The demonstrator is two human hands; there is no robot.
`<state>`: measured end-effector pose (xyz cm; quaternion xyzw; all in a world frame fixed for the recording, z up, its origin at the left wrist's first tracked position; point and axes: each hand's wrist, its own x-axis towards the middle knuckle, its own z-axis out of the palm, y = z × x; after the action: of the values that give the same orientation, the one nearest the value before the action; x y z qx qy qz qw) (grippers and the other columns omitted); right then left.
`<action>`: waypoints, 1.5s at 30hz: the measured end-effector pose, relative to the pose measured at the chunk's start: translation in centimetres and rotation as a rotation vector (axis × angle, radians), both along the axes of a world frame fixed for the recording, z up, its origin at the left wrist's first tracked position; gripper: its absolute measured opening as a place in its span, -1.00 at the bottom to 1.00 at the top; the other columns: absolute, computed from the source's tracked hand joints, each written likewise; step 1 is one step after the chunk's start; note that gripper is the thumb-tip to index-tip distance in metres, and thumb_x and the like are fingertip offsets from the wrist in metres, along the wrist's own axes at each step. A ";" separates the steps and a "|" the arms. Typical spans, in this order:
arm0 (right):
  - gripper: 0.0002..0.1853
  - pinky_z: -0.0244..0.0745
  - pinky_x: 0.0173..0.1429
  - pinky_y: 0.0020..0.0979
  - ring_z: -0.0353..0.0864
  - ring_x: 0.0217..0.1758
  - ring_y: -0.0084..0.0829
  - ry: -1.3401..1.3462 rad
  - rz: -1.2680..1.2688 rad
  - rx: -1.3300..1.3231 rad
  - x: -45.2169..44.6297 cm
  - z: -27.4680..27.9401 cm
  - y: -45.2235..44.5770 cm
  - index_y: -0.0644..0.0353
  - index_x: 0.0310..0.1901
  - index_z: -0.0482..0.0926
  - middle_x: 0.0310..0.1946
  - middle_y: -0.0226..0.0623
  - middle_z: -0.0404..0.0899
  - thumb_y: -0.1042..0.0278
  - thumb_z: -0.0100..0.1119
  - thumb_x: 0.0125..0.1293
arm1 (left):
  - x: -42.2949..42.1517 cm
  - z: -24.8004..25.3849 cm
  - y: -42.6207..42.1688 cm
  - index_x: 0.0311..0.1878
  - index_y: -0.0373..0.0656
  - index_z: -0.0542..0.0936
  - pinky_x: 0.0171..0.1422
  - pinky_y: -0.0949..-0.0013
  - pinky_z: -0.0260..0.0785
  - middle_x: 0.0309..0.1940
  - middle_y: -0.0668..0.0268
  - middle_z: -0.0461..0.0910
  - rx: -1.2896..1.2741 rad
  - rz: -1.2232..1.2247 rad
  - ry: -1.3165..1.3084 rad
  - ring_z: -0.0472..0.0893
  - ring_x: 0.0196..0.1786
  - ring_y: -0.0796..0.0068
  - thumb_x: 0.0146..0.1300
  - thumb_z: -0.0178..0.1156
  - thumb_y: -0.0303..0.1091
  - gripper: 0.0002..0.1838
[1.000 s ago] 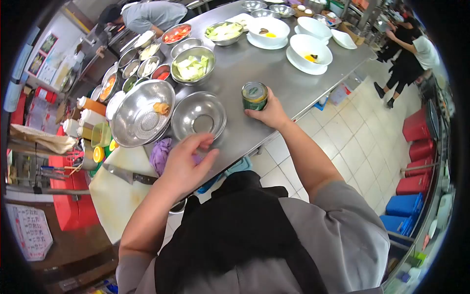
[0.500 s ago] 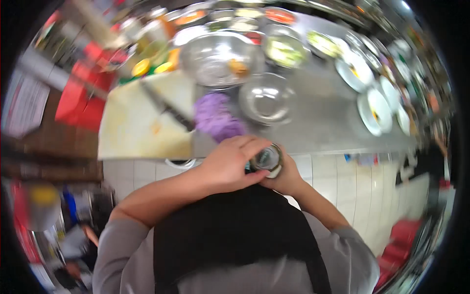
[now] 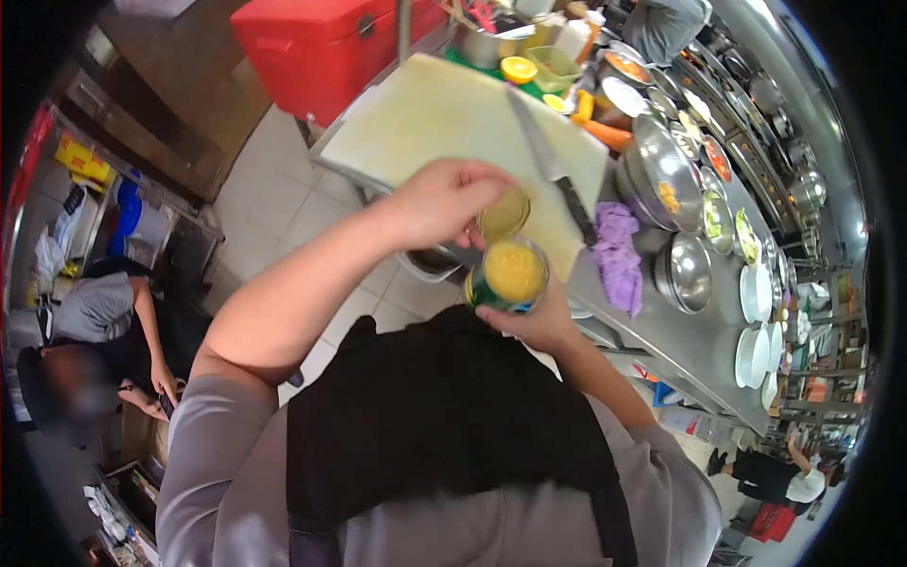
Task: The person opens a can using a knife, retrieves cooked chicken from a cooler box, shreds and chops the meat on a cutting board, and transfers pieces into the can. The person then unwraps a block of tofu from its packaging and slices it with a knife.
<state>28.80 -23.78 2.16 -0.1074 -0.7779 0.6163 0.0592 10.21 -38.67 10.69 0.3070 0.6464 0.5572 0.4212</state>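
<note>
Pinched in my left hand [image 3: 452,200] is a round metal can lid [image 3: 504,215], tilted up and apart from the can's rim. Just below it, my right hand [image 3: 543,321] wraps round a can with a green label [image 3: 480,295]. The can is open at the top and full of yellow food [image 3: 516,270] that looks like corn. Both hands are in front of my black apron, near the table's front edge. Beyond them, a knife with a black handle [image 3: 571,203] lies across a pale cutting board [image 3: 397,123].
A purple cloth [image 3: 618,260] lies right of the board, beside steel bowls [image 3: 690,274] and white bowls [image 3: 753,359]. Halved orange fruit [image 3: 519,69] sits behind the board. A red cooler [image 3: 312,57] stands at the upper left. Another person [image 3: 104,321] is at the left.
The lid has come off the can, and my left hand has lifted it up and left. The can is now tilted toward me with its contents showing. My view has turned.
</note>
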 end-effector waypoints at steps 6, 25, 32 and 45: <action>-0.29 0.53 0.29 -0.29 0.65 0.13 -0.41 0.029 -0.063 -0.158 -8.9 1.7 -5.7 0.28 0.23 0.46 0.04 -0.27 0.67 0.42 0.62 0.03 | -7.5 0.5 -8.9 0.28 -0.26 0.54 -0.29 0.50 0.49 -0.25 0.30 0.69 0.116 0.228 0.092 0.67 -0.32 0.61 0.42 0.26 0.01 -0.42; -0.21 0.51 0.27 -0.31 0.60 0.15 -0.35 0.142 -0.567 -0.011 -30.1 -2.3 6.2 0.29 0.31 0.35 0.13 -0.21 0.57 0.49 0.59 0.06 | -22.3 -15.9 -29.6 0.24 -0.22 0.58 -0.27 0.37 0.52 -0.26 0.27 0.72 -0.568 0.558 -0.062 0.72 -0.28 0.51 0.41 0.27 -0.02 -0.48; -0.18 0.46 0.32 -0.31 0.58 0.19 -0.35 0.139 -0.761 0.162 -34.7 -4.7 6.8 0.28 0.33 0.34 0.16 -0.21 0.55 0.40 0.61 0.06 | -40.0 -12.6 -27.5 0.26 -0.14 0.54 -0.06 0.32 0.52 -0.02 0.26 0.67 -0.430 0.598 -0.073 0.68 -0.08 0.46 0.48 0.16 0.03 -0.51; -0.57 0.31 0.45 -0.01 0.38 0.37 0.19 -0.405 -0.919 1.158 -30.3 -8.8 -8.7 0.33 0.28 0.41 0.30 0.20 0.40 0.29 0.13 0.49 | -47.4 -37.4 -63.4 -0.37 0.00 0.51 -0.44 0.25 0.28 -0.53 0.39 0.47 -1.222 0.484 -0.629 0.42 -0.49 0.43 0.50 0.02 0.11 -0.57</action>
<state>-1.49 -32.44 -6.67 -0.4827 -0.8496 -0.0078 0.2125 -37.15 -102.09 -26.68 -0.3090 0.7404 0.2362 0.5483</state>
